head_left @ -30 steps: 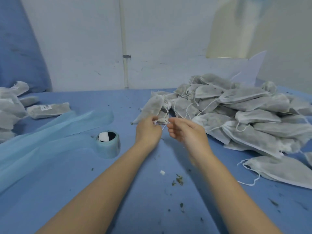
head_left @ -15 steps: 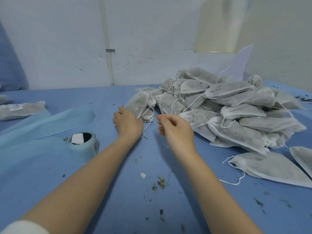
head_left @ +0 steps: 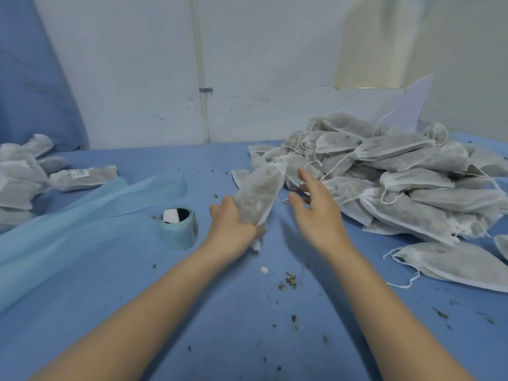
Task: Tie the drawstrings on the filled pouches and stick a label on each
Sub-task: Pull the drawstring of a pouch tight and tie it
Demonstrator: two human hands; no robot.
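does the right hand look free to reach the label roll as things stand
Probably not directly. The right hand is open and holds nothing, but the left hand and the pouch it grips sit between it and the label roll.

Head view looks forward and down, close over the table (head_left: 225,312).

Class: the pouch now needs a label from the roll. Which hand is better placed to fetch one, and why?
The right hand: it is open and holds nothing, while the left hand grips the pouch. The label roll lies left, so it must cross over.
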